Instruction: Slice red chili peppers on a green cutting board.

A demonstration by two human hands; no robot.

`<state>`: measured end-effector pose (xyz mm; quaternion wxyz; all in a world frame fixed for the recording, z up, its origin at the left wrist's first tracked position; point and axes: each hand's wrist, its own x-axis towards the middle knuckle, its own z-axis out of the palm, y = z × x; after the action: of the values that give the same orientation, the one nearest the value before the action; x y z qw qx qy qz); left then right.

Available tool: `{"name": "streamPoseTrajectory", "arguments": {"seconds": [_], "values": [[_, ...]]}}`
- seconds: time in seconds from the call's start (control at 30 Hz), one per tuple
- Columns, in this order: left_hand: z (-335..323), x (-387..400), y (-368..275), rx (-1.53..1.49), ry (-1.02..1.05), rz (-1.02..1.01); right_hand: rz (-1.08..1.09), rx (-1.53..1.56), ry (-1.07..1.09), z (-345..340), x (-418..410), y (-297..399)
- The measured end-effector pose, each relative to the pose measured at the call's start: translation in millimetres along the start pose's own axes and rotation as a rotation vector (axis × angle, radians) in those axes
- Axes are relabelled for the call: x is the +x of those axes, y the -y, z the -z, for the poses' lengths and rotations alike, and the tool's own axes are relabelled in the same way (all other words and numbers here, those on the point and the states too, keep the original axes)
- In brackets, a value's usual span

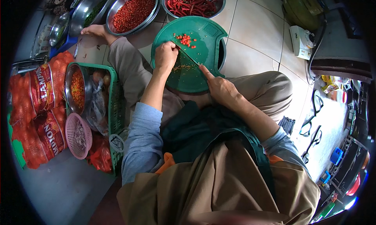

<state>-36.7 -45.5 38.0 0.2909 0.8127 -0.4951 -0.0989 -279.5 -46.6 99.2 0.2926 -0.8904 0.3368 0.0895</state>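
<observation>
A round green plastic cutting board (188,75) lies before me, above my folded legs. My right hand (221,88) grips a knife (189,56), its forefinger stretched along the blade's back. The blade slants up and left to my left hand (166,55), whose fingertips pinch a small piece of red chili (178,48). Most of that piece is hidden by the fingers. Cut red chili pieces (185,40) lie in a small heap near the board's upper part. Pale seeds (183,67) are scattered below the blade.
Beyond the board stands a steel bowl of whole red chilies (191,3). Left of it is a bowl of chopped red chili (133,13). A green crate (113,107), a pink basket (77,136) and red net sacks (38,113) are at left. A gas cylinder (302,12) stands upper right.
</observation>
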Motion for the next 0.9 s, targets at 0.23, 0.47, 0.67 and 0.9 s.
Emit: {"name": "streamPoseTrajectory", "arguments": {"seconds": [0.23,0.47,0.67,0.9], "values": [[-2.6,0.0,-7.5,0.017,0.055,0.023,0.052,0.015,-0.103,-5.0,32.1,2.8],[-1.0,-8.3,0.8,-0.093,-0.008,0.034,-0.053,-0.055,0.032,-1.9,-14.8,-1.2],[-4.7,-8.8,-1.1,-0.054,-0.024,0.003,-0.058,-0.086,-0.008,5.6,6.5,7.4],[-1.3,-11.9,-0.6,-0.064,-0.022,0.025,0.013,0.126,-0.093,-1.7,-12.6,-16.8]]}}
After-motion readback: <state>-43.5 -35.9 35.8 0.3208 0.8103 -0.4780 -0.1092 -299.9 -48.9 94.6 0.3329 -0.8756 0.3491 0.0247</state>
